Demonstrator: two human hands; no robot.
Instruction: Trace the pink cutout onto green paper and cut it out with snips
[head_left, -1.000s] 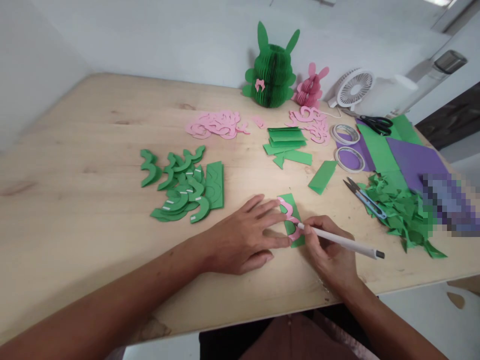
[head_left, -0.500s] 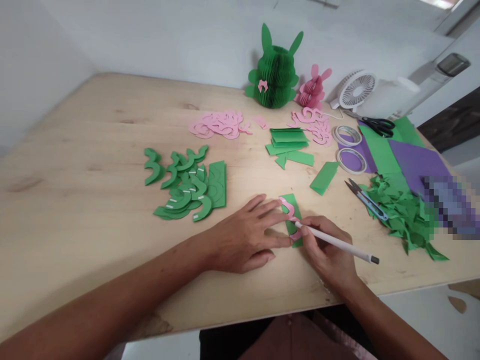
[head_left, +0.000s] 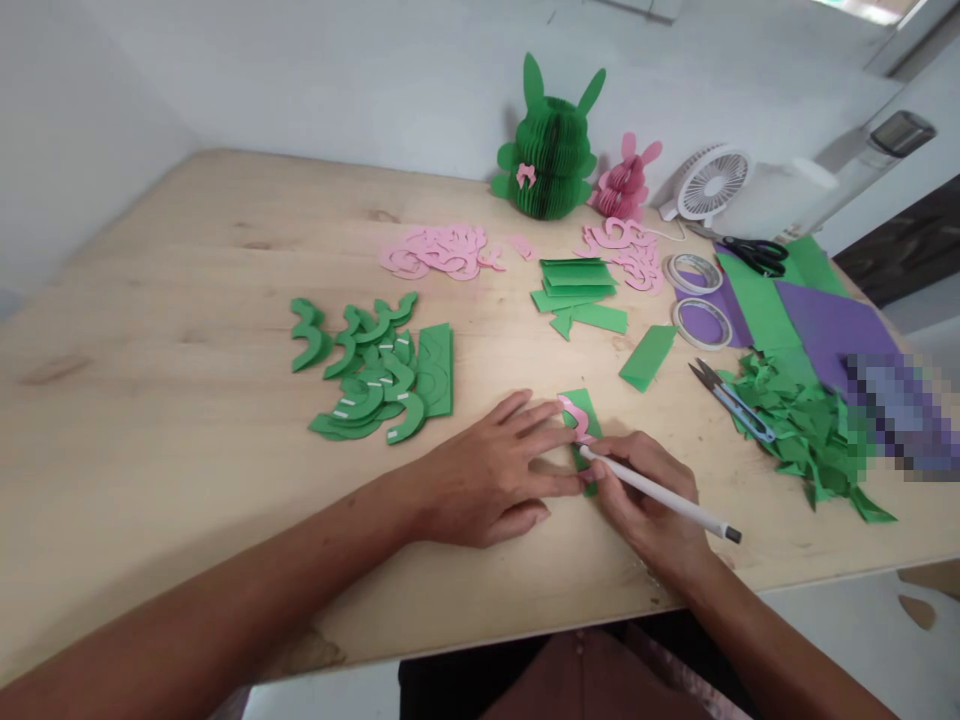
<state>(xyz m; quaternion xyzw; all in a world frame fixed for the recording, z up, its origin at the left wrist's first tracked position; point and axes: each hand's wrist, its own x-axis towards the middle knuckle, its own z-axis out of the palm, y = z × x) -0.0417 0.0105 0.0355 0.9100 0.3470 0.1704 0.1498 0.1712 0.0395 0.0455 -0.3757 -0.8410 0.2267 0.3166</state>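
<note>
My left hand (head_left: pixel 499 470) lies flat with fingers spread, their tips pressing a wavy pink paper template (head_left: pixel 577 412) onto a green paper strip (head_left: pixel 583 400). In my right hand (head_left: pixel 649 490) is a white pen (head_left: pixel 664 495), its dark end pointing to the lower right. The pen's tip is down at the template's edge, by my left fingertips. The lower part of the template is partly hidden by my fingers. To the left lie wavy green paper cutouts (head_left: pixel 367 385), several with white tape bits, beside a green piece with drawn curves (head_left: pixel 435 370).
Behind are pink paper cutouts (head_left: pixel 442 250), folded green strips (head_left: pixel 577 280), a green paper bunny (head_left: pixel 553 160) and a pink one (head_left: pixel 625 180). At right are tape rolls (head_left: pixel 702 322), thread snips (head_left: pixel 731 400), black scissors (head_left: pixel 757 255), green scraps (head_left: pixel 802 430) and a white fan (head_left: pixel 711 185).
My right hand and the pen have shifted slightly left and down along the template. My left hand stays in place on the paper.
</note>
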